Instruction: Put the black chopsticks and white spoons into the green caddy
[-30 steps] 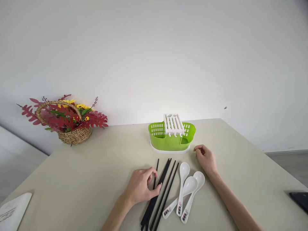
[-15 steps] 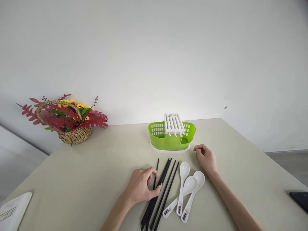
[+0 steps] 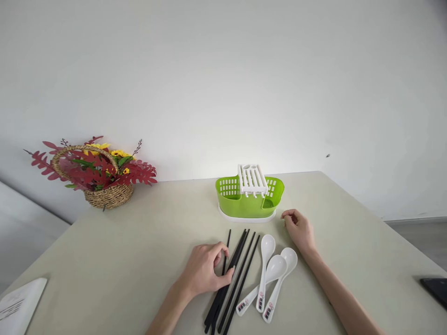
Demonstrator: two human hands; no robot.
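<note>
Over the left part of several black chopsticks [image 3: 241, 286] lies my left hand [image 3: 206, 269], its thumb and index finger apart with a gap between them. The thumb tip rests over the chopsticks, and the other fingers are partly hidden. Three white spoons [image 3: 267, 246] with printed handles overlap to the right of the chopsticks. My right hand [image 3: 300, 230] rests on the table beyond the spoons, fingers loosely curled in, with nothing visible in it. Just left of its fingertips stands a green plastic utensil basket [image 3: 244, 208] with a white slotted rack [image 3: 253, 180] on top.
A wicker basket [image 3: 110, 197] of red leaves and yellow flowers stands at the back left of the table [image 3: 146, 242]. A white object with dark print [image 3: 24, 302] lies at the left edge, a black object [image 3: 435, 289] at the right edge. A wall [image 3: 195, 93] rises behind.
</note>
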